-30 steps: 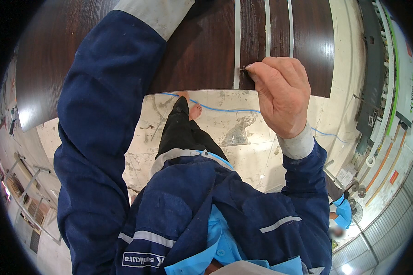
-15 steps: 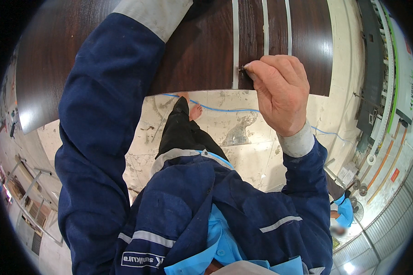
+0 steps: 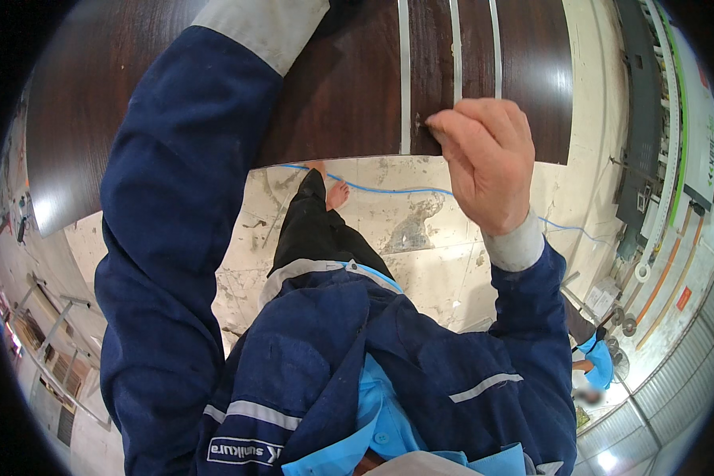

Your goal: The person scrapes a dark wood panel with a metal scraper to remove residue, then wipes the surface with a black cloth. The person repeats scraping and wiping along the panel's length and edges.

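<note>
Pinching at 2 o'clock, right hand (image 3: 490, 168), contents unclear, over dark panel (image 3: 333, 115) at 12 o'clock; left hand out of view, can't tell. Careless drag might scuff panel beside pale strip (image 3: 404, 79).

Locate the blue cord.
In the head view, the blue cord crosses the floor from centre toward right, below the brown panel, partly hidden behind the right hand.

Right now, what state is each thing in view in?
Right hand: closed in a pinch; anything held unclear.
Dark board: raised above the floor.
Pale strips: parallel on the board.
Left sleeve: stretched over the board, hand out of view.
Blue line: slack on the floor.
Floor: stained.
</note>
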A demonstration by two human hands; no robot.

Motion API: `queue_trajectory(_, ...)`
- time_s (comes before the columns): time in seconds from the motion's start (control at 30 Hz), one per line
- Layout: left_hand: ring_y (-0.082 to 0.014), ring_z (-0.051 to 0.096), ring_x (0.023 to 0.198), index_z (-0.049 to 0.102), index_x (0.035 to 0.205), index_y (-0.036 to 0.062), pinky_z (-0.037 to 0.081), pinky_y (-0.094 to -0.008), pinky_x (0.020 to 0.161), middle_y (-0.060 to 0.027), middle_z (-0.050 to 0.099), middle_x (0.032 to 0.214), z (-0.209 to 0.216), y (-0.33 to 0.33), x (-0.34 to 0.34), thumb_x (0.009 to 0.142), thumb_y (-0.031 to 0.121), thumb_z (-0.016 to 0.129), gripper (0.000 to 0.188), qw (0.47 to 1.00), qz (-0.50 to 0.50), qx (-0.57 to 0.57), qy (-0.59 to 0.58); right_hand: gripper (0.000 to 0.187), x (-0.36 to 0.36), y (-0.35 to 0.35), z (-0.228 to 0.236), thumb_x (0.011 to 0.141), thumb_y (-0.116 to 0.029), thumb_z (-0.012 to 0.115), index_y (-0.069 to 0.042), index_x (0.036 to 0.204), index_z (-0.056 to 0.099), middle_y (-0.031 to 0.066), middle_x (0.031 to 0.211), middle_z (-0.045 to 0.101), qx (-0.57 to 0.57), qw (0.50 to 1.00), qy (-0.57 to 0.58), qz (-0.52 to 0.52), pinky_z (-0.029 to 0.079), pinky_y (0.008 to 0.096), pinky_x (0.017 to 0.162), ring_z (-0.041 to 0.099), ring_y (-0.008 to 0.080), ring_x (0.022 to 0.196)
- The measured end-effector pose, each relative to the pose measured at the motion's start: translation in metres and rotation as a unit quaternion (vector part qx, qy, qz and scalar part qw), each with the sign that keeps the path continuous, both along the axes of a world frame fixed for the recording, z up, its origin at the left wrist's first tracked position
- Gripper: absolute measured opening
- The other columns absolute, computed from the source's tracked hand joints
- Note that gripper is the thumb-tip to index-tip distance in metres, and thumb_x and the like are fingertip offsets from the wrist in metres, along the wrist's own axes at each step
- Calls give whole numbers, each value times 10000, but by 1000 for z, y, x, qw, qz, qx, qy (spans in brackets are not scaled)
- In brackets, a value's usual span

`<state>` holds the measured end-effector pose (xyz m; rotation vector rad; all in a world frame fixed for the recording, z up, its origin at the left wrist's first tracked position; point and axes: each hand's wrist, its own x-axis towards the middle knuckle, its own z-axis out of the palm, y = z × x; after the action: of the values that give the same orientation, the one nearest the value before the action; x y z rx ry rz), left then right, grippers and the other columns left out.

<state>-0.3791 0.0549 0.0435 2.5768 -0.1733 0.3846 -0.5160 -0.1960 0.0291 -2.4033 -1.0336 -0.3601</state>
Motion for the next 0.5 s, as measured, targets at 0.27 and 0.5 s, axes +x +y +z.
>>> queue_trajectory(0.27, -339, 749, 917, 800, 911, 83, 572, -457, 853, -144, 787, 932, 2, -1, -1, 843, 485, 839, 410, 1000, 5, 3, -3, 189, 3, 2, -3, 843, -34, 780, -117, 1012, 797, 46, 1007, 713, -4, 1000, -4, -11, 478, 419, 818, 649, 279, 965)
queue_trajectory(0.5, -337, 751, 911, 797, 902, 79, 573, -459, 848, -144, 785, 924, 1, 0, -1, 843, 488, 840, 415, 1000, 1, -6, -16, 209, -3, 0, 0, 840, -39, 788, -118, 1033, 799, 41, 995, 712, -5, 1000, -13, 9, 470, 411, 810, 644, 271, 955)
